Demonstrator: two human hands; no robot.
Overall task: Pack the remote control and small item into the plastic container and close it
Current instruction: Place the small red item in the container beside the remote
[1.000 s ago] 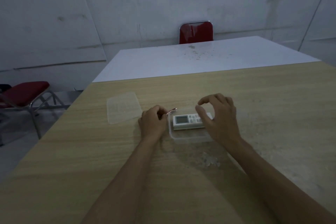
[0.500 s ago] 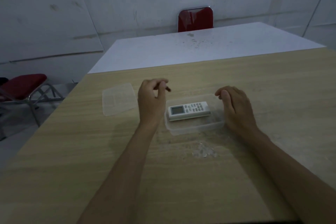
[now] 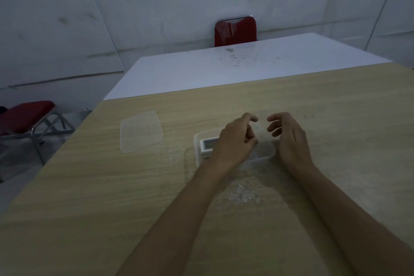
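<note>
Left hand (image 3: 235, 143) now over clear container (image 3: 266, 159)

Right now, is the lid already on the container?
No, the lid lies flat on the table, left of the open container.

A clear plastic container (image 3: 264, 159) sits open on a wood-grain table (image 3: 112, 197). A white remote control (image 3: 207, 146) lies inside it, its display end at the container's 9 o'clock side; the rest is hidden under the left hand (image 3: 235, 141), which hovers over the container with fingers curled. The right hand (image 3: 289, 139) sits at the container's 3 o'clock edge, fingers bent and parted, holding nothing visible. The clear lid (image 3: 140, 133) lies flat on the table at 9 o'clock from the container, apart from it. A white table (image 3: 179, 71) adjoins at 12 o'clock, with a red chair (image 3: 235, 31) behind it.
</note>
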